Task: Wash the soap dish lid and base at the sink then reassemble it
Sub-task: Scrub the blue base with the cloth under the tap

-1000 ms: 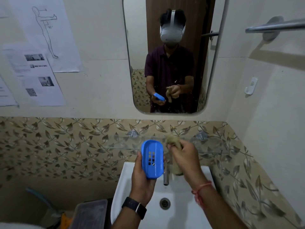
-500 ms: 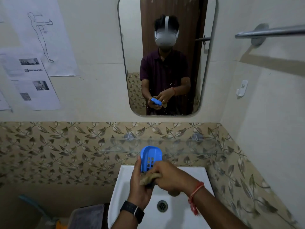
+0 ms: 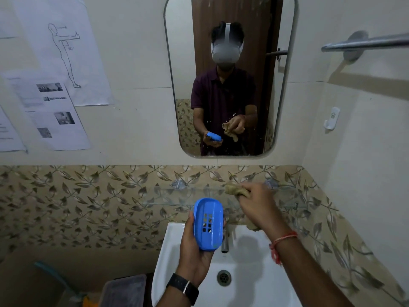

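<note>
Where the hands are: both are raised over the sink (image 3: 243, 269), well apart from each other.
Left hand (image 3: 193, 249): fingers and thumb are curled round the long edges of the dish part (image 3: 209, 222), clamped on it, palm under its lower end.
Dish part: blue plastic, oval-cornered, hollow side facing up and towards the person, with a block of square holes in its floor. It is tilted, its far end raised, and held above the left side of the sink, in front of the tap (image 3: 225, 242). I cannot tell whether it is the lid or the base.
Right hand (image 3: 259, 207): fist closed on a brownish rag (image 3: 235, 189); one tuft sticks out at the top, another hangs below the wrist. It is held up by the glass shelf (image 3: 177, 193), apart from the dish part.
Wrists: watch (image 3: 183, 288) on the left, red thread (image 3: 280, 242) on the right.
Sink: white, drain (image 3: 224, 277) in the middle.
Mirror (image 3: 230, 96): reflects the same two hands, blue part in one and rag in the other.
Wall: papers (image 3: 51, 116) on the left, rail (image 3: 365, 43) and hook (image 3: 332, 118) on the right.
</note>
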Tool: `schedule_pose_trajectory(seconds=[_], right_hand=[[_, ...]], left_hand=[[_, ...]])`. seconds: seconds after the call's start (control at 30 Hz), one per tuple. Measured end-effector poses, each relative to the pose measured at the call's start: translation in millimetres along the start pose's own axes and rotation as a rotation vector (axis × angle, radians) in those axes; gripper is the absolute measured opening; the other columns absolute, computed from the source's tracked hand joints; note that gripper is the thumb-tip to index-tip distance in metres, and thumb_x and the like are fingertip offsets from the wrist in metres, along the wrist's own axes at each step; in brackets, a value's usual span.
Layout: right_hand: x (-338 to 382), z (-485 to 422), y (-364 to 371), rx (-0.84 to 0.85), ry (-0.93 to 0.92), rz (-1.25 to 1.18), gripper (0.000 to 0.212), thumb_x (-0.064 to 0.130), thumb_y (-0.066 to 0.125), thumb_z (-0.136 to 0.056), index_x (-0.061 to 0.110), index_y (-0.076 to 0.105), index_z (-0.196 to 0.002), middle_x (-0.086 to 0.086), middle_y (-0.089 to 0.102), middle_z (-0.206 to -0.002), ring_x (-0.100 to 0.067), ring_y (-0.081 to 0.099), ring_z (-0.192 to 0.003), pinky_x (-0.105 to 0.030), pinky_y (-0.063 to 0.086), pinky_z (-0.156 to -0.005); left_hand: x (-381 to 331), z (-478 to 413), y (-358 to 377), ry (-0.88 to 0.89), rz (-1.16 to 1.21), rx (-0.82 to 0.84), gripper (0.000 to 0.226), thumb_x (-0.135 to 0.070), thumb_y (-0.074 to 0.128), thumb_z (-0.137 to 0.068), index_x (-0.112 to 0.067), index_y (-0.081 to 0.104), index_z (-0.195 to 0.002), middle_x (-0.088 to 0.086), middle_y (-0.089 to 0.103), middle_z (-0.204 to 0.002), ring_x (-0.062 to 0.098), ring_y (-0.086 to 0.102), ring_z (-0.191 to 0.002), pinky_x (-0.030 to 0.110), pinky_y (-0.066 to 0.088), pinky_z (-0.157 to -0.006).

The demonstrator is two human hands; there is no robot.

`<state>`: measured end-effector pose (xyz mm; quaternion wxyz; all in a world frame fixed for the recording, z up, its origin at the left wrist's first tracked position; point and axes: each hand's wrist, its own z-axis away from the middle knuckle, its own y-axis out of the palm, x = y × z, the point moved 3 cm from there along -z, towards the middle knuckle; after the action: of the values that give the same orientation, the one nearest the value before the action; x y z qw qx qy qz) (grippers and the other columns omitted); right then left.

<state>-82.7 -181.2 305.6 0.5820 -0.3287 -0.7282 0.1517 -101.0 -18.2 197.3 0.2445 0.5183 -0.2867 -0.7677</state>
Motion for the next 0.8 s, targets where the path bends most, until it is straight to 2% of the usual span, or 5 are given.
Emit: schedule_pose_trajectory(seconds=[0.07, 0.23, 0.33, 0.43, 0.8], right_hand=[[10, 2, 18, 0.106, -0.077, 0.027, 0.028, 0.002, 0.057, -0.097, 0.018, 0.077, -0.107, 0.006, 0.055, -0.098, -0.003, 0.052, -0.091, -0.019, 0.047, -0.082], [24, 8, 38, 0.253, -0.267, 0.15, 0.04, -0.003, 0.049, -0.094, 0.015, 0.072, -0.121, 0.003, 0.05, -0.11, -0.012, 0.053, -0.099, -0.01, 0.044, -0.077], [7, 4, 29, 0.125, -0.19, 0.231, 0.033, -0.002, 0.055, -0.093, 0.015, 0.075, -0.112, 0.005, 0.049, -0.102, -0.012, 0.055, -0.095, -0.022, 0.052, -0.086], [-15, 18, 21, -0.133, -0.195, 0.133, 0.035, -0.008, 0.061, -0.083, 0.011, 0.076, -0.109, 0.007, 0.05, -0.095, -0.005, 0.055, -0.083, -0.006, 0.042, -0.078], [-38, 83, 90, 0.121, -0.309, -0.026, 0.029, -0.004, 0.053, -0.081, 0.012, 0.07, -0.098, 0.003, 0.055, -0.096, -0.003, 0.053, -0.085, -0.007, 0.039, -0.08]], left_hand=[[4, 0, 3, 0.002, -0.034, 0.012, 0.058, -0.051, 0.049, -0.1, -0.005, 0.066, -0.132, 0.025, 0.072, -0.123, 0.037, 0.071, -0.103, 0.046, 0.059, -0.085], [5, -2, -3, 0.042, -0.074, 0.033, 0.056, -0.05, 0.056, -0.09, -0.01, 0.068, -0.127, 0.019, 0.077, -0.107, 0.033, 0.076, -0.088, 0.044, 0.06, -0.074], [-4, 2, -6, 0.1, -0.146, 0.053, 0.054, -0.048, 0.053, -0.09, -0.013, 0.068, -0.128, 0.023, 0.074, -0.12, 0.038, 0.073, -0.102, 0.049, 0.057, -0.088], [-19, 1, -6, 0.181, -0.217, 0.07, 0.051, -0.047, 0.05, -0.093, -0.015, 0.069, -0.127, 0.02, 0.074, -0.121, 0.036, 0.073, -0.106, 0.052, 0.052, -0.097], [-29, 0, 14, 0.509, -0.648, 0.125, 0.053, -0.049, 0.059, -0.092, 0.002, 0.068, -0.08, 0.015, 0.055, -0.069, 0.017, 0.052, -0.067, 0.025, 0.04, -0.058]])
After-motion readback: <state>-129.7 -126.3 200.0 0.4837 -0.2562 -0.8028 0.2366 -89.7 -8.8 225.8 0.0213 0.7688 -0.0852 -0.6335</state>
